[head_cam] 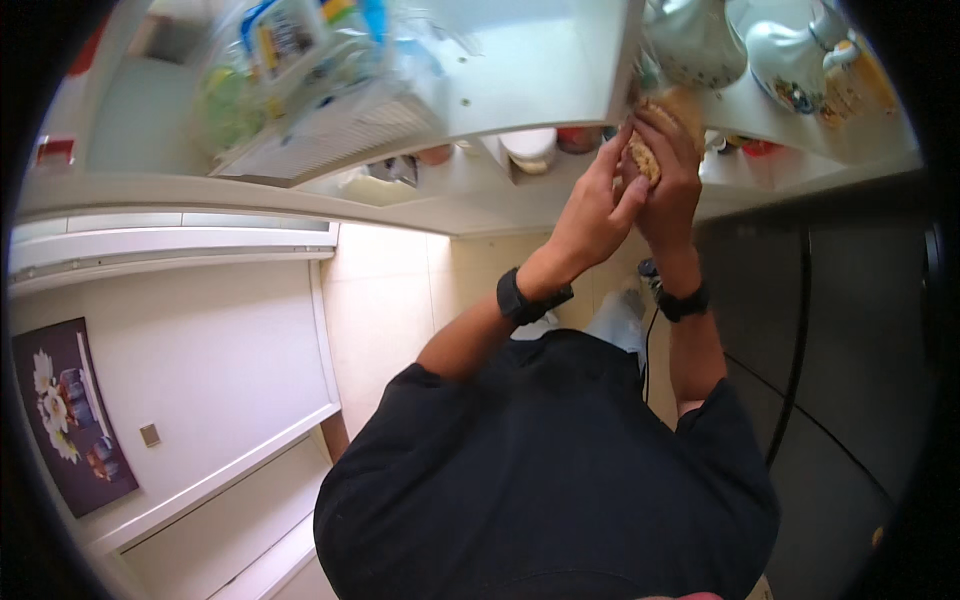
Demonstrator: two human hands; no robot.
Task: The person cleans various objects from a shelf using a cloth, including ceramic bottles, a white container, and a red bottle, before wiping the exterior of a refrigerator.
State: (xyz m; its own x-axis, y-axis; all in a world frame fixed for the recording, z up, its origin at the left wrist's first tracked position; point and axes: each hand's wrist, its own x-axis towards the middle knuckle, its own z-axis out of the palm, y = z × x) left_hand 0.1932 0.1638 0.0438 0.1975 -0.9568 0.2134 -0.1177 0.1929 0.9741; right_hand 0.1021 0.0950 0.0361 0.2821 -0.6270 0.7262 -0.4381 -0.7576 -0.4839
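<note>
Both of my hands meet in front of white shelving, around a crumpled tan thing [643, 159], perhaps a bag or a cloth; its exact kind cannot be told. My left hand [596, 202] holds it from the left, thumb across its lower end. My right hand [671, 176] wraps it from the right, fingers bent over its top. A blurred tan part shows behind the right fingers. Just beyond the hands, on the right, stand a white ceramic pot [694, 45] with small printed flowers and a white floral teapot [787, 67]. Black bands are on both wrists.
Clear plastic bags and packets [300, 67] lie on the shelf at the upper left. Below the shelf edge sit a white-lidded jar [529, 146] and a red item [761, 148]. Dark glossy doors [847, 322] stand at my right. A black cord [648, 360] hangs beside my body.
</note>
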